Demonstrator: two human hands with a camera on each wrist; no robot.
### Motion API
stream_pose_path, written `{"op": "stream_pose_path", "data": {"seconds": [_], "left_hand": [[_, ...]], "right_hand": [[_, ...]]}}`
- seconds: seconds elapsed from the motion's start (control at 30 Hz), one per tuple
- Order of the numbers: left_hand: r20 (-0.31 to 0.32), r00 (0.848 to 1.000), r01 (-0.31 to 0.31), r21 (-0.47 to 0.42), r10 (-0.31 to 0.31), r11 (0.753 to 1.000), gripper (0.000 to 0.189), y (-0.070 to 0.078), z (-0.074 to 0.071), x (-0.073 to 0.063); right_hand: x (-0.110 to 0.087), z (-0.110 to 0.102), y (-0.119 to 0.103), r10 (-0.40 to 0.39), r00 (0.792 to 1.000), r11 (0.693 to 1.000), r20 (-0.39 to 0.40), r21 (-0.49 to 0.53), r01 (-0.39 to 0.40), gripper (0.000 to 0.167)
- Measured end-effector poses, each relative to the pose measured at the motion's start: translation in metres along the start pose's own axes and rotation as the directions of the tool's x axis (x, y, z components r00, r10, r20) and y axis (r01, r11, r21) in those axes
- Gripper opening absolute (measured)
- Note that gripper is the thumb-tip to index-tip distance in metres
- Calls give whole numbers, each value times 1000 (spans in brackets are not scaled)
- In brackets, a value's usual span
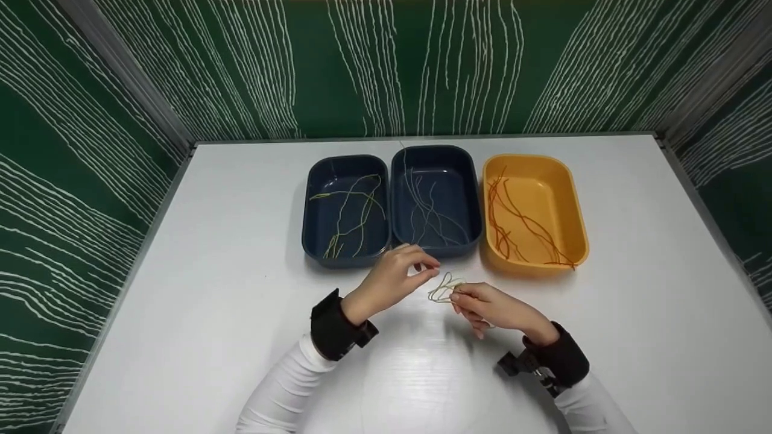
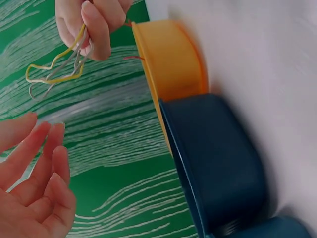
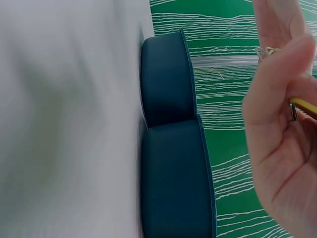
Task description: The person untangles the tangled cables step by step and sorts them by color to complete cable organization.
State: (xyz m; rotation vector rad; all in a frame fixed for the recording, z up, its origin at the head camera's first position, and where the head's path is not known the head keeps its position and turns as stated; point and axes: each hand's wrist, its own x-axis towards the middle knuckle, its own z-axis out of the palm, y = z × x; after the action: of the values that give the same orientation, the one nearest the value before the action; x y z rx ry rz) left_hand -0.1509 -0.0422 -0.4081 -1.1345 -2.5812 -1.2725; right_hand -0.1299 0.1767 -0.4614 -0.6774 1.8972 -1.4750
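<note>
A looped bundle of yellow and whitish strings (image 2: 54, 80) is pinched between the thumb and fingers of my right hand (image 1: 497, 306). Its loops stick out leftward, toward my left hand (image 1: 392, 278). The left hand hovers just in front of the two dark blue bins with fingers loosely bent and nothing visible between them. A small gap separates its fingertips from the loops. In the right wrist view, part of a yellow string (image 3: 303, 105) crosses the right palm; the rest of the bundle is mostly hidden by the fingers.
Yellow-green strings lie in the left dark blue bin (image 1: 306, 232), pale strings in the middle dark blue bin (image 1: 469, 187). The orange-yellow bin (image 1: 558, 211) holds orange-red strings (image 1: 523, 216), some over its front rim. All stand on a white table (image 1: 229, 271) with green, white-lined walls behind.
</note>
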Motion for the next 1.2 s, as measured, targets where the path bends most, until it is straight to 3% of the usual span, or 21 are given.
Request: {"op": "stream_pose_path", "data": {"seconds": [0.3, 0.7, 1.2], "left_hand": [[61, 998, -10, 17, 9, 1000, 14, 3, 3, 1], [43, 999, -14, 15, 13, 1000, 10, 0, 5, 0], [7, 992, 129, 9, -129, 992, 10, -9, -18, -16]], "right_hand": [[2, 2, -1, -33, 999, 999, 29, 5, 33, 39], [1, 4, -2, -20, 1000, 1000, 14, -6, 20, 37], [-4, 0, -1, -21, 1000, 999, -2, 42, 21, 37]]}}
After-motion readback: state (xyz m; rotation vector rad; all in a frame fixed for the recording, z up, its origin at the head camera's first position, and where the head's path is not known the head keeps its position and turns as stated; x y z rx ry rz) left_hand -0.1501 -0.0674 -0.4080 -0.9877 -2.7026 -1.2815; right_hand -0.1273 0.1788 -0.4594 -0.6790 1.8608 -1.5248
